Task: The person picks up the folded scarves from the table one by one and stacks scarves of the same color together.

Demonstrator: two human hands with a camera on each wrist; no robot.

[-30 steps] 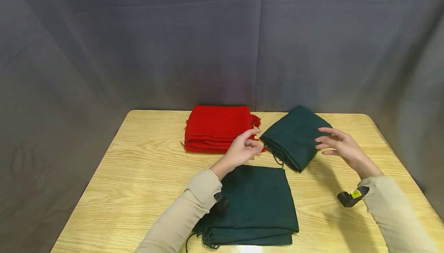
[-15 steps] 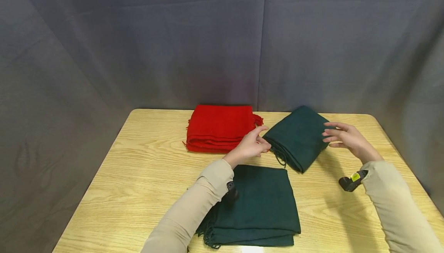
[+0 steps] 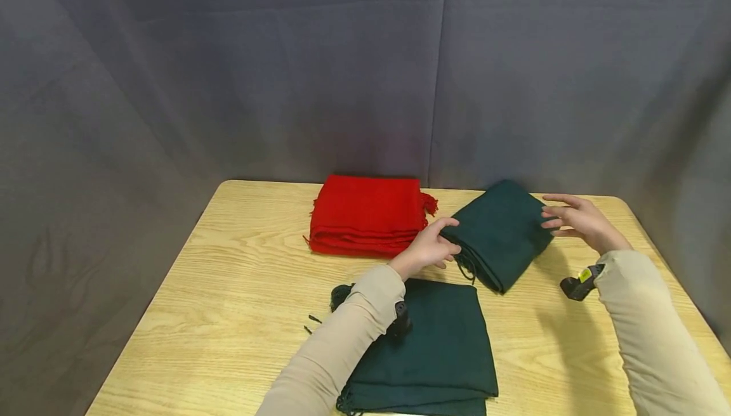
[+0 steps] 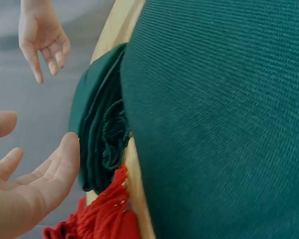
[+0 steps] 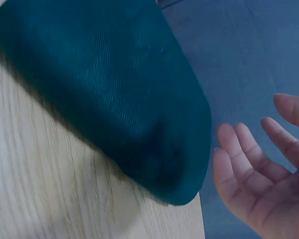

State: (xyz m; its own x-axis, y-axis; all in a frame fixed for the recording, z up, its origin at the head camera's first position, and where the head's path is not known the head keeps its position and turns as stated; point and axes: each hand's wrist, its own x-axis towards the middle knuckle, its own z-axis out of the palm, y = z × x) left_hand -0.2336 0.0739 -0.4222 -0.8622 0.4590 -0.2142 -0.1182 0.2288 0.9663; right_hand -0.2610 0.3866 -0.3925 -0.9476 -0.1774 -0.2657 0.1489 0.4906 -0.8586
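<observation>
A folded dark green scarf (image 3: 502,235) with a fringed edge lies turned at an angle at the back right of the table. My left hand (image 3: 428,248) hovers by its near left corner, fingers loosely bent and holding nothing. On the opposite side, my right hand (image 3: 582,221) overlaps the scarf's right corner in the head view, its fingers relaxed. In the right wrist view that hand's fingers (image 5: 239,149) are apart from the green cloth (image 5: 114,94). Beneath my left forearm, a second folded green scarf (image 3: 440,340) lies partly hidden near the front.
A folded red scarf (image 3: 365,213) with fringe rests at the back middle, just left of the angled green one. The wooden table (image 3: 240,289) ends at a grey cloth backdrop (image 3: 320,86). Small black wrist cameras hang below both sleeves.
Both hands have moved rightward; the right hand has also gone slightly farther back. My left hand has come closer to the angled green scarf. The scarves lie as before, the view having shifted slightly.
</observation>
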